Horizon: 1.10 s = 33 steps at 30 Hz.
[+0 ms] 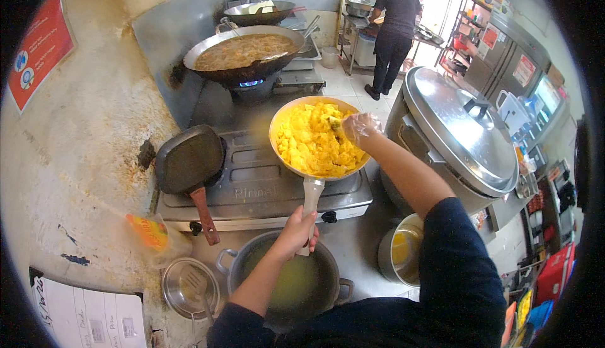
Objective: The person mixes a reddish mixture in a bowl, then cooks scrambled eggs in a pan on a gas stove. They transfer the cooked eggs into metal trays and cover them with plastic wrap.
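Observation:
My left hand [300, 232] grips the pale handle of a frying pan [313, 192] over a two-burner Rinnai gas stove [255, 196]. Yellow scrambled egg [307, 140] fills the pan. At the pan's right side my right hand [360, 128], in a clear plastic glove, is closed around what looks like a utensil [334, 123]; its lower end is in the egg and most of it is hidden. A square dark grill pan [190, 159] with a reddish-brown handle rests on the left burner. Beneath my left forearm stands a large pot [331, 263] with a cloudy greenish liquid inside.
A lit burner [251, 83] heats a wok of brown, bubbling food [246, 52] ahead. Right stand a big lidded pot [465, 130] and a smaller metal pot [390, 258]. A slotted turner [196, 279] lies across a steel bowl [172, 284] at left. Another person [394, 26] stands farther back.

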{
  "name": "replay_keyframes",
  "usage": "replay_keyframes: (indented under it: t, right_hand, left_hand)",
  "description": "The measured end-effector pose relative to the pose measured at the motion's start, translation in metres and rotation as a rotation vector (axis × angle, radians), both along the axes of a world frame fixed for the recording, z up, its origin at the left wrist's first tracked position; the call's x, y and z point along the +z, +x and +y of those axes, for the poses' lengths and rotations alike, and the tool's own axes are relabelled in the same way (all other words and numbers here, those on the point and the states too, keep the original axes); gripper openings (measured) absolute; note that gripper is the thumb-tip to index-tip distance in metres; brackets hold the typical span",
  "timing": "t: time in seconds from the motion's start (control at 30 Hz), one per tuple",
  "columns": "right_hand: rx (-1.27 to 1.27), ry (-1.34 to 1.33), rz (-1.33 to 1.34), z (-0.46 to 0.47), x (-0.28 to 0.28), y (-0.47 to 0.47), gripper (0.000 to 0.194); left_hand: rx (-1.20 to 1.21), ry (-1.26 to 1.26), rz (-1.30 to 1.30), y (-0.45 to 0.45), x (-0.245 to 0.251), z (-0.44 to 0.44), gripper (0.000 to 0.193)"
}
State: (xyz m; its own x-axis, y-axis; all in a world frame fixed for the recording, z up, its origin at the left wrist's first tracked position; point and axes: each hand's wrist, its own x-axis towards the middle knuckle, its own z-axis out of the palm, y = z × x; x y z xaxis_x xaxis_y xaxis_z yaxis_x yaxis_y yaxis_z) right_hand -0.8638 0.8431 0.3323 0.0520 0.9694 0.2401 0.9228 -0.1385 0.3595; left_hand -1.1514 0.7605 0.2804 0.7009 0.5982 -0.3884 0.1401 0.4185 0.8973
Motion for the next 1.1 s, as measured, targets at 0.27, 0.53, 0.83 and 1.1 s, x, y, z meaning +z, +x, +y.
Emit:
replay_keyframes:
  t: [0.27, 0.53, 0.83, 1.1]
  right_hand:
    - [0.076, -0.435, 0.206, -0.028, 0.044, -0.036, 0.026]
    - [-0.068, -0.243, -0.194, -0.001, 0.075, 0.017, 0.012]
    - [0.242, -0.799, -0.078, -0.076, 0.085, -0.019, 0.018]
    - [0.12, -0.635, 0.226, -0.011, 0.064, -0.107, 0.028]
  left_hand:
    - [-0.003, -0.008, -0.047, 0.0, -0.007, 0.003, 0.021]
    - [0.031, 0.003, -0.026, -0.001, -0.007, 0.0, 0.02]
    - [0.02, -0.032, -0.027, 0.0, -0.003, 0.0, 0.021]
    - [0.023, -0.011, -0.001, 0.002, -0.002, -0.003, 0.021]
